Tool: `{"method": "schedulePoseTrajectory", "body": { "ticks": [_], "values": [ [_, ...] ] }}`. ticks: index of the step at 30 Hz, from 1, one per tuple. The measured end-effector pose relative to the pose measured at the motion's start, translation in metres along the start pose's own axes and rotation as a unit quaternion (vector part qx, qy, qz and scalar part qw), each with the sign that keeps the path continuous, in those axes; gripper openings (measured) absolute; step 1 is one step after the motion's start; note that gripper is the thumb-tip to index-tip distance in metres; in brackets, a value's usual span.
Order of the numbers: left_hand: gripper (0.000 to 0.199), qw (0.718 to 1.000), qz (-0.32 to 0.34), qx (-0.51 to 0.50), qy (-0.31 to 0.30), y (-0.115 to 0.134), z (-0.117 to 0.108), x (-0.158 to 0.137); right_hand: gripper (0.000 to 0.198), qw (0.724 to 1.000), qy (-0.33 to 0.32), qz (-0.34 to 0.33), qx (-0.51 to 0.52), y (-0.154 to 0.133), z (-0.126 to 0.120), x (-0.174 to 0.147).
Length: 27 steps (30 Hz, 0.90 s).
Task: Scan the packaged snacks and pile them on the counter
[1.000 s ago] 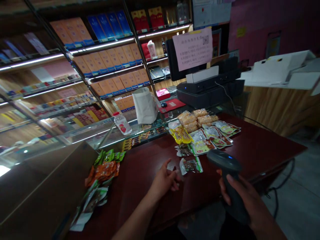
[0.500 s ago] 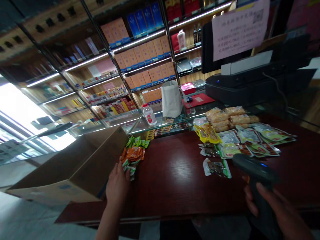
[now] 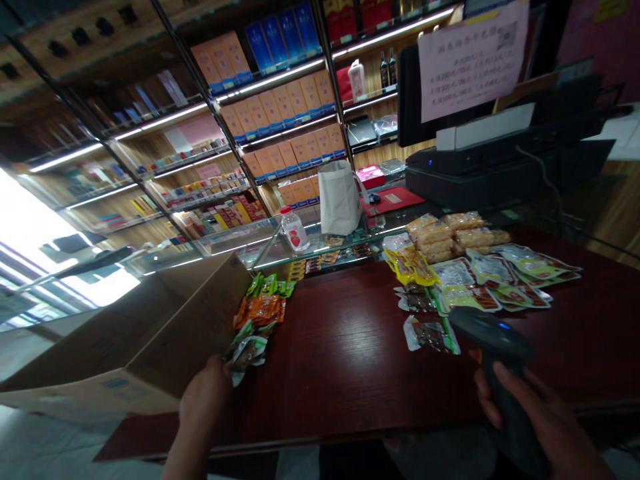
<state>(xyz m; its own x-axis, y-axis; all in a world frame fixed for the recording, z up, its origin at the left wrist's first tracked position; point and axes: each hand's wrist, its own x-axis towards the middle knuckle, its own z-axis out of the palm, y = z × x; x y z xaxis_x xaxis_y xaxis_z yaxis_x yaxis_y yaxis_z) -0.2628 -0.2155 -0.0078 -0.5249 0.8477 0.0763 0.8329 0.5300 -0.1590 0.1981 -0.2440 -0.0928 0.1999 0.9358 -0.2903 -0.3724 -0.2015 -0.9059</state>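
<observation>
My right hand (image 3: 530,407) is wrapped around the handle of a dark barcode scanner (image 3: 493,333), its blue light lit and its head pointing left over the table. Below the scanner's nose lies a small clear-and-green snack packet (image 3: 433,334). On the left, my left hand (image 3: 206,393) has its fingers closed at the near corner of some green-and-clear snack packets (image 3: 249,352), beside the cardboard box; its fingertips are partly hidden. Orange snack packets (image 3: 263,309) and bright green packets (image 3: 271,286) lie in a row behind these.
An open cardboard box (image 3: 165,333) stands at the table's left edge. At right lie yellow snack bags (image 3: 407,262), flat silver-and-green pouches (image 3: 463,283) and wrapped rolls (image 3: 450,237). A bottle (image 3: 295,230) and white bag (image 3: 340,200) stand on the glass counter, near a monitor (image 3: 409,100).
My left hand has moved down and left, and the nearest green-and-clear packets have shifted toward me with it. The scanner is slightly further left in view.
</observation>
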Motion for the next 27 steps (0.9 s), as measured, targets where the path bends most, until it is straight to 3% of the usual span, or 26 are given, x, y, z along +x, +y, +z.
{"method": "schedulePoseTrajectory", "body": {
  "ticks": [6, 11, 13, 15, 17, 20, 24, 27],
  "values": [
    [0.034, 0.998, -0.044, 0.019, 0.036, -0.009, -0.002, 0.008, 0.043, 0.999, -0.021, 0.029, 0.009, 0.009, 0.004, 0.003],
    [0.039, 0.988, -0.109, 0.006, 0.110, 0.002, -0.038, -0.005, 0.039, 0.999, -0.041, 0.029, 0.020, 0.013, 0.001, 0.005],
    [0.035, 0.984, -0.079, -0.049, 0.149, 0.017, -0.049, -0.017, 0.036, 0.999, -0.037, 0.025, 0.029, 0.013, 0.004, 0.004],
    [0.028, 0.974, -0.003, -0.150, 0.167, 0.042, -0.049, -0.031, 0.034, 0.998, -0.037, 0.021, 0.036, 0.012, 0.010, 0.001],
    [0.021, 0.948, 0.065, -0.276, 0.147, 0.072, -0.038, -0.047, 0.035, 0.998, -0.043, 0.019, 0.044, 0.011, 0.020, -0.003],
    [0.021, 0.882, 0.146, -0.440, 0.085, 0.121, -0.011, -0.072, 0.040, 0.996, -0.055, 0.014, 0.075, 0.008, 0.034, -0.011],
    [0.030, 0.779, 0.173, -0.603, -0.009, 0.170, 0.016, -0.107, 0.031, 0.989, -0.088, 0.004, 0.119, 0.004, 0.044, -0.018],
    [0.035, 0.715, 0.193, -0.661, -0.122, 0.189, 0.021, -0.132, 0.028, 0.984, -0.088, -0.002, 0.153, 0.002, 0.044, -0.019]
  ]
}}
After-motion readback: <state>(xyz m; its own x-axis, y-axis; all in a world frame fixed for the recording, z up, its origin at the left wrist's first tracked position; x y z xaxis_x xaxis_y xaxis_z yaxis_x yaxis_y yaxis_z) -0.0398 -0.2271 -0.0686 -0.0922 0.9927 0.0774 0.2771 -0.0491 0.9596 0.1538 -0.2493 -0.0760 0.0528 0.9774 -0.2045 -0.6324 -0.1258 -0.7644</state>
